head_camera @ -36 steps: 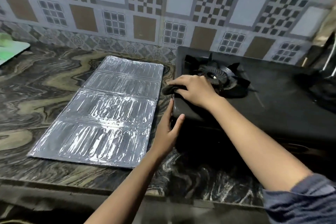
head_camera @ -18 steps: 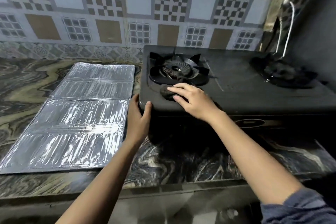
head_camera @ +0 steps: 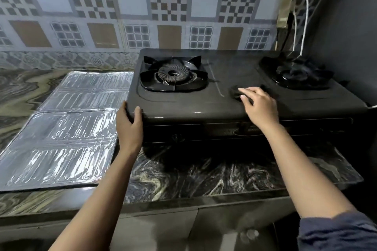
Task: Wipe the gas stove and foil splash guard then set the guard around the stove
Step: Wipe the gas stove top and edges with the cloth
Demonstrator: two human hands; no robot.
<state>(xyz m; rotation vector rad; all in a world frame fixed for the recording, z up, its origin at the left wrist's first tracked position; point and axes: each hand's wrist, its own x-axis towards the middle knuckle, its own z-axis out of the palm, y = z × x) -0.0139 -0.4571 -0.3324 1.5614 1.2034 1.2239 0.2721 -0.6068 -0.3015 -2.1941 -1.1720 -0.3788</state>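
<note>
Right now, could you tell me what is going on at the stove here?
A person is wiping the stove. The right hand presses a dark cloth onto the top between the two burners, while the left hand holds the front left corner. The foil guard lies flat on the counter to the left of the stove, not yet set around it.

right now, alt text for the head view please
A right hand presses a dark cloth onto a black gas stove between its two burners, while the left hand grips the stove's front left corner. A foil splash guard lies flat on the counter beside it.
</note>
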